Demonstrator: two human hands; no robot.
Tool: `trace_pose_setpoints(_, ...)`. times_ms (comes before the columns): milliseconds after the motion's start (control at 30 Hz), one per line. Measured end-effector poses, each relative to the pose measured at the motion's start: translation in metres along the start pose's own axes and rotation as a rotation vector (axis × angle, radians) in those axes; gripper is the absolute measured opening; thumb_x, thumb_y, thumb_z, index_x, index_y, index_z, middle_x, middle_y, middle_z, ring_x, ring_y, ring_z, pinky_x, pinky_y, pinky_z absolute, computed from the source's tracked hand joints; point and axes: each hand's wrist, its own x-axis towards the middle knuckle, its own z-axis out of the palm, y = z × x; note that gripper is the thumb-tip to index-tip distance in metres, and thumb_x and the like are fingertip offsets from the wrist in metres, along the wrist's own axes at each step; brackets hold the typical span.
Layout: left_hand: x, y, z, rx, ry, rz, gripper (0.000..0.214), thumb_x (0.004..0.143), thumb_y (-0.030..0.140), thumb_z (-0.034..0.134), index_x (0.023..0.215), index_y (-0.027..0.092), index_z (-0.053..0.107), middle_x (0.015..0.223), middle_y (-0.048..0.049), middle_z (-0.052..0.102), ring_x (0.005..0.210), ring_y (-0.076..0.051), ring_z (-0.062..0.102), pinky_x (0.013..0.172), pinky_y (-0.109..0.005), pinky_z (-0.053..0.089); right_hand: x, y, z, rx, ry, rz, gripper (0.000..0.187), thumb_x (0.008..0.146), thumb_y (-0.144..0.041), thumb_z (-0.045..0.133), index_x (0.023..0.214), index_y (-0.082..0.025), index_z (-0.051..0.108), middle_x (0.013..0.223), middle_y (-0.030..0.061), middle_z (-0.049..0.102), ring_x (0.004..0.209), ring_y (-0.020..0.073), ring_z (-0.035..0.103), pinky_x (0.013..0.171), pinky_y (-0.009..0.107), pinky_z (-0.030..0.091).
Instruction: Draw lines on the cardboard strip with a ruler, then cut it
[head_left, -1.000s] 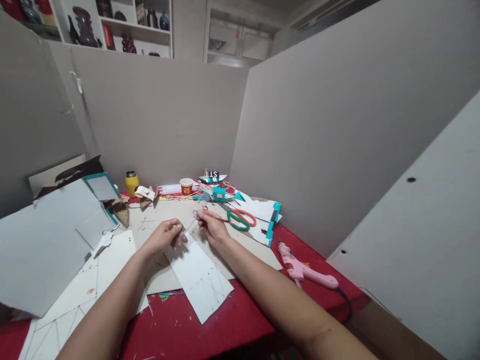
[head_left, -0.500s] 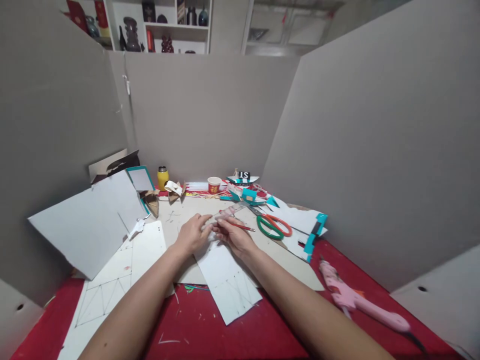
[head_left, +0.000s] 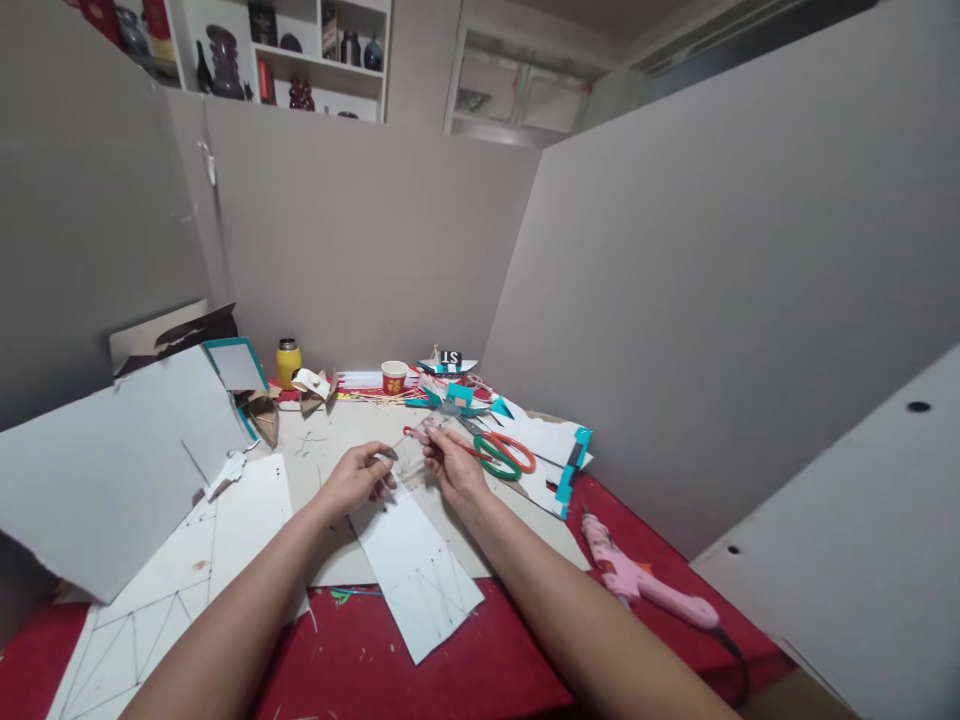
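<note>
My left hand (head_left: 355, 480) is at the upper left end of a narrow white paper strip (head_left: 427, 575). Its fingers are curled together, with a small dark thing at their tips that I cannot make out. To its right, my right hand (head_left: 454, 466) is closed around a red pencil (head_left: 477, 455) and a clear ruler (head_left: 411, 462). The ruler lies slanted above the strip, its middle partly covered by the fingers. Pencilled zigzag lines mark the strip's near end. Scissors (head_left: 501, 468) with green and orange handles rest just right of my right hand.
A pink glue gun (head_left: 637, 580) lies on the red cloth (head_left: 510, 650) at right. A grey board (head_left: 330, 560) is under the work. White sheets (head_left: 180, 580) with drawn lines lie left. Behind stand a yellow bottle (head_left: 288, 364), a paper cup (head_left: 394, 377) and a model boat (head_left: 447, 364).
My hands have drawn apart; the left has come off the ruler. The right has lifted the ruler with the pencil. The whole view has swung to the right.
</note>
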Motion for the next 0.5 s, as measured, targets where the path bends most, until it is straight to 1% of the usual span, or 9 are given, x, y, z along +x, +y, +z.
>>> trace_pose_setpoints(67, 0.0, 0.0, 0.0, -0.042, 0.006, -0.026, 0.037, 0.098, 0.037, 0.064, 0.129, 0.017, 0.061, 0.127, -0.0104, 0.065, 0.105, -0.025, 0.067, 0.088, -0.046, 0.059, -0.003, 0.001, 0.002, 0.012, -0.007, 0.003, 0.015, 0.094, -0.028, 0.072, 0.098, -0.014, 0.068, 0.086, 0.0015, 0.07, 0.065, 0.0106, 0.065, 0.056, 0.021, 0.055)
trace_pose_setpoints(167, 0.001, 0.0, -0.002, -0.081, 0.039, -0.044, 0.037, 0.098, 0.037, 0.064, 0.129, 0.017, 0.061, 0.127, -0.0105, 0.064, 0.105, -0.025, 0.067, 0.088, -0.046, 0.059, -0.015, 0.008, 0.012, 0.006, -0.079, 0.058, 0.014, 0.08, -0.019, 0.083, 0.086, -0.015, 0.071, 0.071, 0.0017, 0.071, 0.06, 0.0117, 0.065, 0.048, 0.018, 0.051)
trace_pose_setpoints(233, 0.001, 0.002, -0.002, -0.093, 0.055, -0.048, 0.037, 0.098, 0.037, 0.064, 0.129, 0.017, 0.061, 0.127, -0.0105, 0.064, 0.105, -0.025, 0.067, 0.088, -0.046, 0.059, -0.019, 0.012, 0.017, 0.0, -0.112, 0.091, 0.013, 0.079, -0.017, 0.084, 0.083, -0.013, 0.071, 0.068, 0.0025, 0.07, 0.059, 0.0131, 0.066, 0.048, 0.019, 0.051)
trace_pose_setpoints(300, 0.001, 0.004, -0.002, -0.102, 0.057, -0.048, 0.037, 0.098, 0.037, 0.064, 0.129, 0.017, 0.061, 0.127, -0.0104, 0.065, 0.105, -0.025, 0.067, 0.088, -0.046, 0.059, -0.016, 0.012, 0.016, 0.002, -0.099, 0.1, 0.012, 0.086, -0.02, 0.079, 0.089, -0.012, 0.071, 0.076, 0.0028, 0.071, 0.062, 0.0126, 0.066, 0.051, 0.02, 0.053)
trace_pose_setpoints(400, 0.001, 0.004, 0.002, -0.117, 0.051, -0.043, 0.037, 0.098, 0.037, 0.064, 0.128, 0.017, 0.061, 0.127, -0.0104, 0.065, 0.105, -0.024, 0.067, 0.088, -0.046, 0.059, -0.003, 0.005, 0.007, 0.02, -0.009, 0.086, 0.02, 0.098, -0.029, 0.067, 0.11, -0.014, 0.067, 0.1, 0.0048, 0.07, 0.078, 0.0147, 0.068, 0.066, 0.028, 0.059)
trace_pose_setpoints(467, 0.001, 0.003, 0.004, -0.13, 0.049, -0.037, 0.036, 0.098, 0.037, 0.064, 0.128, 0.017, 0.061, 0.126, -0.0103, 0.065, 0.105, -0.024, 0.067, 0.088, -0.045, 0.059, 0.003, 0.0, 0.002, 0.036, 0.055, 0.069, 0.027, 0.1, -0.034, 0.063, 0.12, -0.015, 0.064, 0.111, 0.0066, 0.068, 0.087, 0.0175, 0.069, 0.074, 0.034, 0.061)
trace_pose_setpoints(500, 0.001, 0.002, 0.005, -0.138, 0.052, -0.034, 0.036, 0.098, 0.037, 0.064, 0.128, 0.017, 0.061, 0.126, -0.0103, 0.065, 0.104, -0.024, 0.067, 0.088, -0.045, 0.059, 0.003, -0.001, 0.001, 0.044, 0.071, 0.063, 0.027, 0.1, -0.034, 0.063, 0.12, -0.015, 0.063, 0.112, 0.0067, 0.068, 0.088, 0.0176, 0.069, 0.074, 0.035, 0.061)
